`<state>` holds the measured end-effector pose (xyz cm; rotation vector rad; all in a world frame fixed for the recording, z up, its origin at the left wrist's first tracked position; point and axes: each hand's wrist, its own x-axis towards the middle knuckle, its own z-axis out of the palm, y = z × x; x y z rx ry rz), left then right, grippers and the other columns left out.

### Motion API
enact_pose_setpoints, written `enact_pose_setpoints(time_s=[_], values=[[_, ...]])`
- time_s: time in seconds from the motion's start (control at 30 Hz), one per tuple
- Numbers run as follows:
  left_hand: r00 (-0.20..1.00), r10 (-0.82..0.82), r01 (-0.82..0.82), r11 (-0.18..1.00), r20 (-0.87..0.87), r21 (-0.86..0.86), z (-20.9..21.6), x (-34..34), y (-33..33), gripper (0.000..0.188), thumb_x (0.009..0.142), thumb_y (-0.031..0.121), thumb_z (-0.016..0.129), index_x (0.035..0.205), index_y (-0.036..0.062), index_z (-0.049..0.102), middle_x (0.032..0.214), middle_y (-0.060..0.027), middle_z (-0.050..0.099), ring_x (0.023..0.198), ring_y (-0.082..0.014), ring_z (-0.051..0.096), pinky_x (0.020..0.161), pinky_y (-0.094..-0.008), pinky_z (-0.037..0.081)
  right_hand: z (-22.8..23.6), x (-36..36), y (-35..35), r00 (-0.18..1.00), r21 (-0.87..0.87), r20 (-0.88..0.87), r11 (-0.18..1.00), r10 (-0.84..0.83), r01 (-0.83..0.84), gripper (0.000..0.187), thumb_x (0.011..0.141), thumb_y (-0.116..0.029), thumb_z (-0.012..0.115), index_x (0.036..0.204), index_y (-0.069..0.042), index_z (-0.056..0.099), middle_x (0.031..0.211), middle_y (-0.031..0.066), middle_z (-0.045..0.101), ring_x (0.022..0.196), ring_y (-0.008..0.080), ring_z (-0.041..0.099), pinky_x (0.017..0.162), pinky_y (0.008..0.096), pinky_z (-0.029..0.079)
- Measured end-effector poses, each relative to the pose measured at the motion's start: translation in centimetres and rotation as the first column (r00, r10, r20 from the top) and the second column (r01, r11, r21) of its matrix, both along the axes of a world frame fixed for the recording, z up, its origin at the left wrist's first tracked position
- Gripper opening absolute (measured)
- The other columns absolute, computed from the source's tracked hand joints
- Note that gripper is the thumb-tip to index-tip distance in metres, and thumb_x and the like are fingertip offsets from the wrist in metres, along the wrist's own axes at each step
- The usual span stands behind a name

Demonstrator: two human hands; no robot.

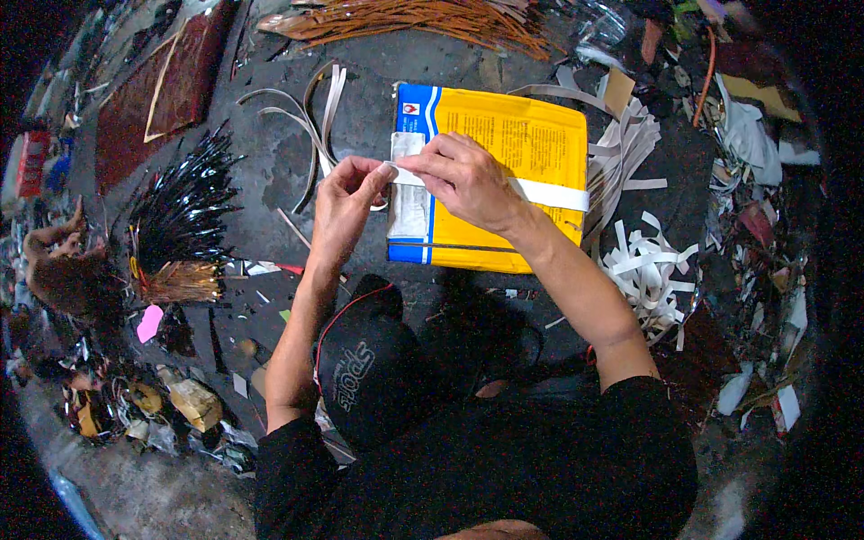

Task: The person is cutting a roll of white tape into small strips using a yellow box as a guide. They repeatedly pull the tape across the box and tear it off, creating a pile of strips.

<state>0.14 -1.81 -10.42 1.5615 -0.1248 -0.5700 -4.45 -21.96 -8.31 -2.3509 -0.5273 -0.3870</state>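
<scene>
Your left hand [346, 200] pinches the near end of a white strip [540, 192], thumb and fingers closed on it just off the left edge of the yellow package [513, 135]. Your right hand [463, 178] presses down on the same strip a little further along, fingers curled and flat on top of it, so both hands hold it taut. From there the strip runs rightward across the package and ends near its right edge.

Starting at the far left, a dark red mat [166, 85] with a pale border lies tilted on the grey floor [360, 72]. Below it sits a fan-shaped bundle of glossy black sticks [184, 202], tied at a straw-coloured base. A small pink tag [148, 322] lies just beneath that bundle. Near the middle, loose grey bands [310, 121] curve across the floor beside your left hand.

The package itself is rectangular and flat, yellow over most of its face, with a blue band down its left side and a white label-like patch [407, 202] under your hands. It lies on the floor straight ahead of you.

Along the top edge a long sheaf of brown reeds [423, 20] stretches sideways. To the right of the package, a heap of white cut strips [648, 265] sits close by, with more pale scraps [751, 135] scattered beyond.
</scene>
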Motion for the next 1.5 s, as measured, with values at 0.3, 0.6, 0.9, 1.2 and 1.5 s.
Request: enact_pose_setpoints(time_s=[0.3,0.6,0.9,1.2,1.5], values=[[1.000,0.014,-0.015,0.999,-0.023,-0.028,-0.1,-0.1,-1.0,0.020,0.095,0.024,0.061,0.085,0.0067,0.056,0.077,0.0015,0.057,0.066,-0.0044,0.048,0.059,-0.0204,0.039,0.5,-0.3,0.9,0.997,-0.211,0.083,0.977,-0.010,0.028,0.023,0.078,-0.012,0.071,0.100,-0.007,0.068,0.089,0.0059,0.061,0.083,0.0240,0.060,0.077,0.0364,0.045],[0.994,0.071,-0.082,0.988,-0.088,-0.130,0.0,-1.2,-0.2,0.023,0.094,0.023,0.064,0.100,0.0010,0.064,0.080,0.0003,0.062,0.069,-0.0054,0.053,0.062,-0.0209,0.042,0.5,-0.1,1.4,0.996,-0.049,0.040,0.995,-0.082,0.084,0.017,0.079,-0.019,0.073,0.093,-0.010,0.070,0.087,0.0030,0.063,0.084,0.0214,0.059,0.076,0.0354,0.041],[0.995,0.075,-0.081,0.990,-0.058,-0.112,-1.4,-0.7,-0.3,0.022,0.093,0.024,0.065,0.093,0.0025,0.064,0.078,0.0013,0.061,0.068,-0.0047,0.051,0.061,-0.0201,0.040,0.2,0.0,1.2,0.995,-0.071,0.051,0.994,-0.083,0.086,0.015,0.078,-0.018,0.074,0.091,-0.011,0.071,0.083,0.0026,0.061,0.081,0.0204,0.058,0.073,0.0353,0.041],[0.961,0.089,-0.145,0.968,-0.262,-0.207,-2.0,-0.7,-0.2,0.020,0.094,0.023,0.063,0.092,0.0040,0.061,0.075,0.0018,0.059,0.065,-0.0054,0.049,0.061,-0.0199,0.039,0.2,-0.4,0.8,0.997,-0.050,0.058,0.998,-0.044,0.047,0.022,0.076,-0.009,0.075,0.097,-0.006,0.070,0.085,0.0065,0.062,0.079,0.0233,0.060,0.071,0.0340,0.051],[0.956,0.141,-0.181,0.973,-0.256,-0.141,-4.5,0.0,1.0,0.019,0.094,0.023,0.063,0.092,0.0043,0.062,0.075,0.0016,0.058,0.065,-0.0055,0.049,0.061,-0.0207,0.039,-0.3,-0.3,0.8,0.996,-0.038,0.084,0.999,-0.035,0.038,0.021,0.076,-0.008,0.074,0.097,-0.006,0.070,0.086,0.0070,0.062,0.080,0.0233,0.061,0.071,0.0336,0.052]])
